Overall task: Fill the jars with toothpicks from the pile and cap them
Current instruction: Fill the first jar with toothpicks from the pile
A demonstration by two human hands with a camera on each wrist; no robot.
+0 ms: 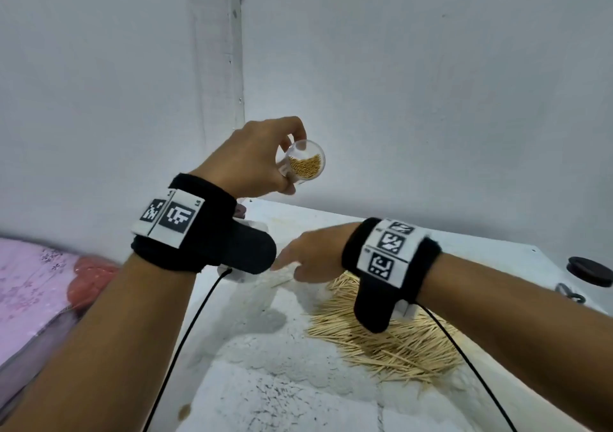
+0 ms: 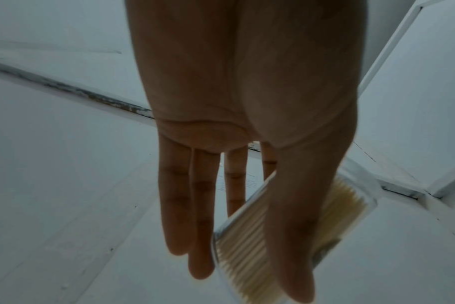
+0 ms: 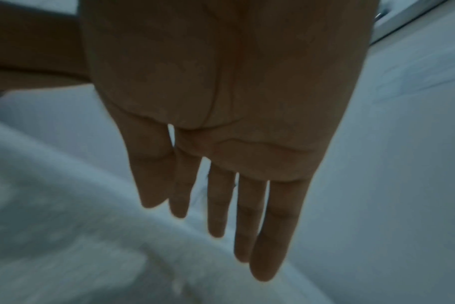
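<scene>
My left hand [image 1: 282, 166] is raised in front of the wall and grips a clear jar [image 1: 303, 163] between thumb and fingers. The jar is tilted with its uncapped mouth toward me and is partly filled with toothpicks. In the left wrist view the thumb lies across the jar [image 2: 242, 246]. My right hand [image 1: 308, 259] hovers low over the white table [image 1: 298, 398], just left of the toothpick pile [image 1: 391, 338]. Its fingers [image 3: 216, 226] are straight and hold nothing. A black lid [image 1: 588, 271] lies at the table's far right.
White walls close off the back and left. A pink flowered cloth [image 1: 30, 282] and a red bundle [image 1: 89, 282] lie left of the table. A small dark clip [image 1: 570, 294] sits beside the lid. Black cables hang from both wrists.
</scene>
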